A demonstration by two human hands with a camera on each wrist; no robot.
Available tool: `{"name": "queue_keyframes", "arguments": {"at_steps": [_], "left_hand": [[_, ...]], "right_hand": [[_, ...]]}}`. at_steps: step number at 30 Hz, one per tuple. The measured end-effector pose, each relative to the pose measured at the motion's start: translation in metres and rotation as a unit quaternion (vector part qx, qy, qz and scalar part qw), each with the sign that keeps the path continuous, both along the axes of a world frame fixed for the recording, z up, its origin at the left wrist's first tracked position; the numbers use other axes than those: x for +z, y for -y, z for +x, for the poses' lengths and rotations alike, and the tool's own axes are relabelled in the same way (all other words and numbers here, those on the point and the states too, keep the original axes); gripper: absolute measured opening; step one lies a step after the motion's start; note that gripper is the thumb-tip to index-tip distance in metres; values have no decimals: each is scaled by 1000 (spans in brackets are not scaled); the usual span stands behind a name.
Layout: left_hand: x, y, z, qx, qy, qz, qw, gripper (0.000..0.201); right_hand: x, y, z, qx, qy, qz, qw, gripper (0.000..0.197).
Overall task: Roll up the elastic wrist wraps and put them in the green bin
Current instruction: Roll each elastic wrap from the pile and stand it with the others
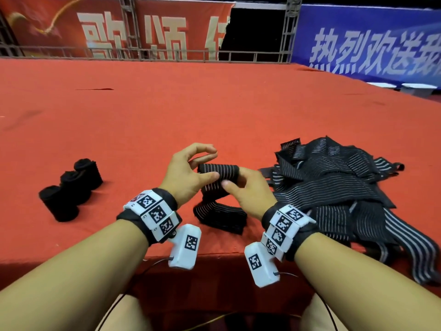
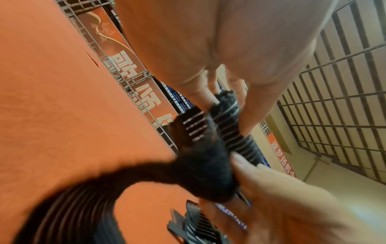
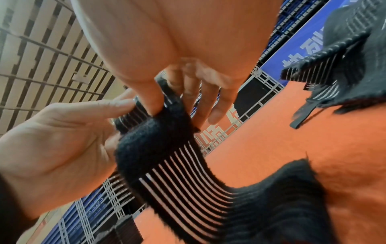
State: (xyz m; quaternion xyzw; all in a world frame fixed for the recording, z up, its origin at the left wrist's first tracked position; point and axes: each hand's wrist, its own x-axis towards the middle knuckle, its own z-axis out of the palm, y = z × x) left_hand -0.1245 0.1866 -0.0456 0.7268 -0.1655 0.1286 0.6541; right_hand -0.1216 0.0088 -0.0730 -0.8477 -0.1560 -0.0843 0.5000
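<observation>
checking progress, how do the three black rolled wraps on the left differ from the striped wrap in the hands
The three black rolled wraps are fully wound and stand untouched on the red cloth; the striped wrap is partly rolled, tail trailing, gripped by the left hand and right hand. Both are black elastic.

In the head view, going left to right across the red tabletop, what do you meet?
Three rolled black wraps → left hand → striped black elastic wrap being rolled → right hand → loose pile of striped black wraps.
</observation>
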Motion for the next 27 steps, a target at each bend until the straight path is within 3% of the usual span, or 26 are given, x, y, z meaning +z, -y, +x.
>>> {"name": "queue_keyframes", "arguments": {"at_steps": [4,5,7,9,12,15,17,19,23,27], "left_hand": [[-5,-6,2,3,-69,43,997,10],[-5,-5,0,-1,-96,64,993,10],[-6,-3,-2,-4,-118,133,984,33],[-6,-2,-5,-22,-120,165,979,36],[-6,-4,-8,-48,-134,125,982,25],[-5,-5,-7,-49,-131,73,987,20],[-2,-4,-7,-63,-143,46,987,22],[1,-2,-10,-76,-167,24,983,33],[3,2,-13,-62,-199,14,978,53],[1,5,-13,-84,-189,15,978,16]], "right_hand": [[3,2,3,18,54,29,998,13],[3,2,3,30,59,36,997,12],[2,1,3,48,62,46,996,16],[0,0,3,52,72,61,994,22],[0,-1,2,17,82,51,995,21],[-6,-1,5,-8,18,39,999,9],[-9,0,6,-1,-10,33,999,27],[-8,1,6,-15,-12,0,1000,39],[-5,3,5,-67,0,24,997,26],[-1,-1,0,-65,17,57,996,21]]}}
